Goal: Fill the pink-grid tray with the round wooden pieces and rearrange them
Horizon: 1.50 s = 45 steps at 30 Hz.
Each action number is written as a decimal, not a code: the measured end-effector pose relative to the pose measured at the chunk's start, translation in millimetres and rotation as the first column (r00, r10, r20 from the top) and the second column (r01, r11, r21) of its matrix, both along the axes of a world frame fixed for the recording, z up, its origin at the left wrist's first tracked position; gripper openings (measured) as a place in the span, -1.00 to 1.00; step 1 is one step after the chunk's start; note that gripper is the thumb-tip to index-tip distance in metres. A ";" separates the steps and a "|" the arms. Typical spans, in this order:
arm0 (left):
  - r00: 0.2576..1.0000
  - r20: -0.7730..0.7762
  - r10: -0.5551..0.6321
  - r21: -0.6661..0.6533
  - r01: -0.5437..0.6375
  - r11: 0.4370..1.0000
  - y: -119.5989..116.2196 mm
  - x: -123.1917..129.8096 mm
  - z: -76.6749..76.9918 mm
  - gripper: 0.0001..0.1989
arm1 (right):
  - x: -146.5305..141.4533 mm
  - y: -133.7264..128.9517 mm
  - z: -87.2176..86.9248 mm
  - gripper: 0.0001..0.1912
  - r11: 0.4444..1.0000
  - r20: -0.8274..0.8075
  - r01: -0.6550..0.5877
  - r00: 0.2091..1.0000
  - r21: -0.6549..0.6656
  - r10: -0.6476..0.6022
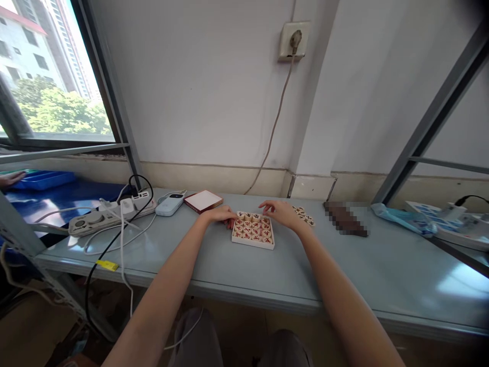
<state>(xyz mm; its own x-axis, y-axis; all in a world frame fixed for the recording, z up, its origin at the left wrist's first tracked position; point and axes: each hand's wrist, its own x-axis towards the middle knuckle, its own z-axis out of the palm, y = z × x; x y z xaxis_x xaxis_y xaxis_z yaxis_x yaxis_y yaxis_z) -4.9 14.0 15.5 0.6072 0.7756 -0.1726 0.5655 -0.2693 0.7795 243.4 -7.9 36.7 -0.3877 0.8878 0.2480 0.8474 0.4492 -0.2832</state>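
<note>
A shallow white box [253, 243] lies on the grey table, with rows of round Chinese chess pieces [246, 229] marked in red inside it. My left hand [221, 214] is at the box's left side, fingers curled against its edge and upper left corner. Over the far right corner of the box hovers my right hand [280, 211], its fingers bent and a little apart; no piece shows between them. Behind my right wrist, loose chess pieces [304, 216] lie on the table. A dark red box lid or case [204, 201] with a pale top rests beyond my left hand.
On the left are a power strip [87, 223] with tangled cables and a white power bank [170, 204]. A blurred brown item [346, 219] and a light blue packet [401, 219] lie right. Another person's hand [13, 178] is near a blue tray [49, 179].
</note>
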 end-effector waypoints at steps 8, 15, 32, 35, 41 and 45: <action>0.997 0.066 0.025 0.057 -0.029 0.998 -3.7 8.0 -2.7 -0.69 | 37.6 7.7 -8.0 -0.69 0.842 0.168 0.481 0.834 0.243 -0.525; 0.991 0.092 0.096 0.136 -0.108 0.985 -5.4 13.7 -7.4 -0.68 | 36.3 9.9 -19.5 -0.71 0.872 0.344 0.430 0.802 0.234 -0.488; 0.994 0.091 0.053 0.127 -0.065 0.990 -4.2 13.4 -7.0 -0.67 | 26.9 7.6 -1.9 -0.70 0.990 -0.049 0.143 0.988 -0.023 -0.144; 0.995 0.076 0.067 0.131 -0.076 0.988 -4.8 14.3 -6.3 -0.67 | 19.0 4.9 1.5 -0.67 0.997 -0.073 0.040 0.996 -0.061 -0.045; 0.994 0.075 0.079 0.123 -0.088 0.989 -5.4 15.4 -6.3 -0.68 | 14.0 6.5 -2.5 -0.66 0.998 -0.017 0.010 1.000 -0.070 -0.012; 0.994 0.070 0.078 0.121 -0.086 0.989 -4.9 15.0 -6.6 -0.67 | 14.5 7.5 -3.8 -0.70 0.999 0.011 0.007 1.000 -0.044 -0.006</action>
<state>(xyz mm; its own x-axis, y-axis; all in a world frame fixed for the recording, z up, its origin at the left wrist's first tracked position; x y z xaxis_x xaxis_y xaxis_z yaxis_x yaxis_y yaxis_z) 10.1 9.1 8.9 0.5471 0.8363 -0.0346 0.5389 -0.3203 0.7791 257.9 -0.4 32.9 -0.3841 0.9004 0.2043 0.8534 0.4307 -0.2935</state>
